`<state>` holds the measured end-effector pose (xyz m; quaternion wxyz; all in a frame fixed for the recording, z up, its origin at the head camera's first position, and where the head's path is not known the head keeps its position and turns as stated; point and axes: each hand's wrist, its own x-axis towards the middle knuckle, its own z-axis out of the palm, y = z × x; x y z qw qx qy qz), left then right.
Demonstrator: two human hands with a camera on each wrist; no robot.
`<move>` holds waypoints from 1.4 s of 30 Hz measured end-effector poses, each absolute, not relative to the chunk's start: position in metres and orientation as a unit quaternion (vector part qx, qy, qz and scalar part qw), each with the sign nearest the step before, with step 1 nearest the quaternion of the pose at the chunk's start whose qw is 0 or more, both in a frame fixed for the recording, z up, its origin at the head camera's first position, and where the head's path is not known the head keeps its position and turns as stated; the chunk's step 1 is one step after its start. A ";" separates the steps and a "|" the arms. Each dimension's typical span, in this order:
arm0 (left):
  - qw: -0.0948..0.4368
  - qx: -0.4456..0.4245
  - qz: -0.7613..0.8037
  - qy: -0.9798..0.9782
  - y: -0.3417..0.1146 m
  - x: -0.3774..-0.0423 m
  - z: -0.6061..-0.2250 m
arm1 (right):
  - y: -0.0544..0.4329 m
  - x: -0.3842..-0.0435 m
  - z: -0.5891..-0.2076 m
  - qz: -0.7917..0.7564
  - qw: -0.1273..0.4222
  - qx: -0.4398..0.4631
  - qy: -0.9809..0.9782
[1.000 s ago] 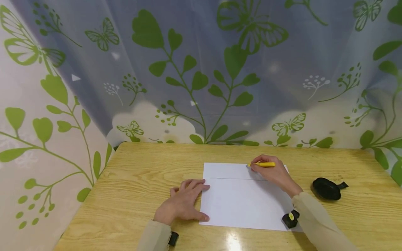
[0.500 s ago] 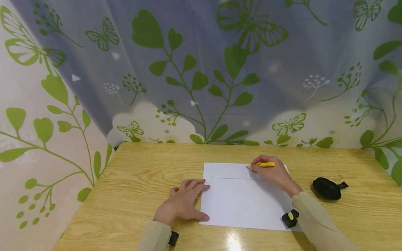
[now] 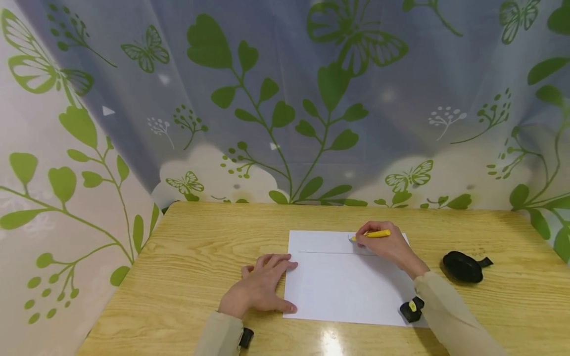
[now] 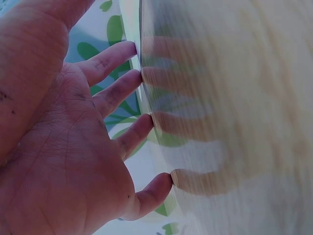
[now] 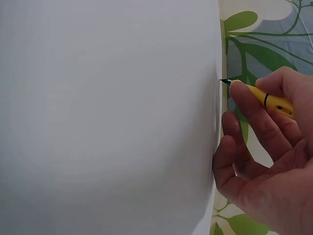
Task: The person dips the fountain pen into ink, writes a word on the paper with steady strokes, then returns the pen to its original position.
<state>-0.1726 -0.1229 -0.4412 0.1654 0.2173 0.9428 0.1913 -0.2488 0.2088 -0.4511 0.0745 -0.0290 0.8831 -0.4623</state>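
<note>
Wooden table [image 3: 191, 242] bears white paper [image 3: 340, 291]. Left hand [image 3: 259, 289], at the paper's nine o'clock edge, lies with fingers spread, gripping nothing. Right hand [image 3: 389, 245], towards one o'clock, pinches the yellow pen [image 3: 378, 234], nib at the paper.

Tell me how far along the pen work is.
Done: a thin line runs across the upper part of the paper. In hand: the right hand holds the yellow pen, its tip at the paper above that line; the left hand touches the left edge. Left: below the line the paper looks unmarked, so more may follow; how much, I can't tell.
</note>
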 end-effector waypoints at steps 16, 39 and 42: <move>0.164 0.221 0.187 0.943 -0.123 -0.172 -0.441 | 0.209 -0.247 -0.450 -0.450 0.081 -0.036 0.889; 0.162 0.219 0.182 0.945 -0.122 -0.172 -0.441 | 0.211 -0.239 -0.450 -0.457 0.092 -0.055 0.883; 0.162 0.219 0.182 0.945 -0.123 -0.172 -0.442 | 0.210 -0.237 -0.450 -0.458 0.095 -0.057 0.882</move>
